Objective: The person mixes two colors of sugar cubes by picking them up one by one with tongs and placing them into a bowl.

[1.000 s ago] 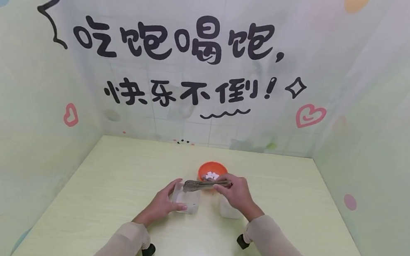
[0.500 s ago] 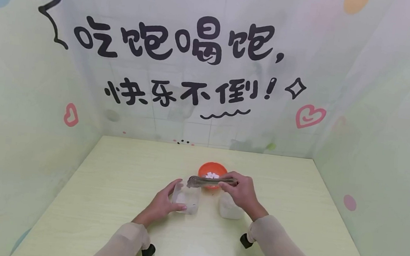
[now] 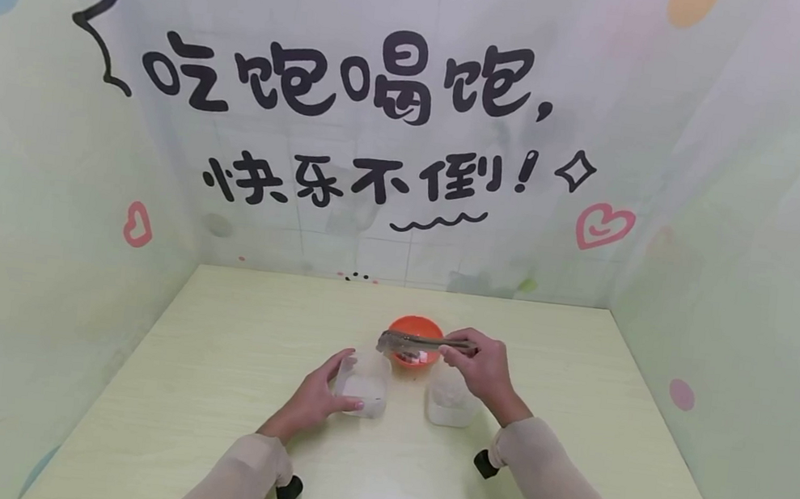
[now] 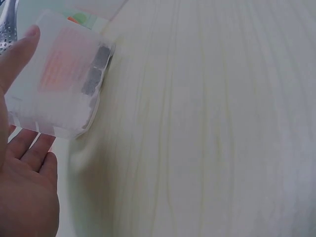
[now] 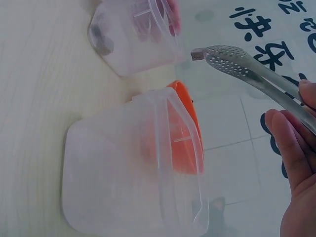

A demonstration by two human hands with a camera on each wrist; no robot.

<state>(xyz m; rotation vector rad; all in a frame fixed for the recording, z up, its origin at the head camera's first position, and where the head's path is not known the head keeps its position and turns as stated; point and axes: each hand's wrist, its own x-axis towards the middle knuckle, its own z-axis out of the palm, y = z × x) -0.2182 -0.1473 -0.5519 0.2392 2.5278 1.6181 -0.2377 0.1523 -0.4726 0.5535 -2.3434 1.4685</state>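
Note:
My left hand holds a clear plastic container on the table, thumb on the near side and fingers at the far side. Dark squarish pieces show through its wall in the left wrist view. Metal tongs with perforated tips lie between thumb and fingers of my right hand. The tips pinch a small brownish cube, high over the table between the left container and an orange bowl. White pieces lie in the bowl, partly hidden by the tongs.
A second clear plastic container stands on the table below my right hand. Printed walls close off the back and both sides. A black wrist mount hangs under the right sleeve, another mount under the left.
My right hand has moved up and to the right, carrying the tongs from over the left container to the orange bowl's left edge. The left hand and its container have stayed put.

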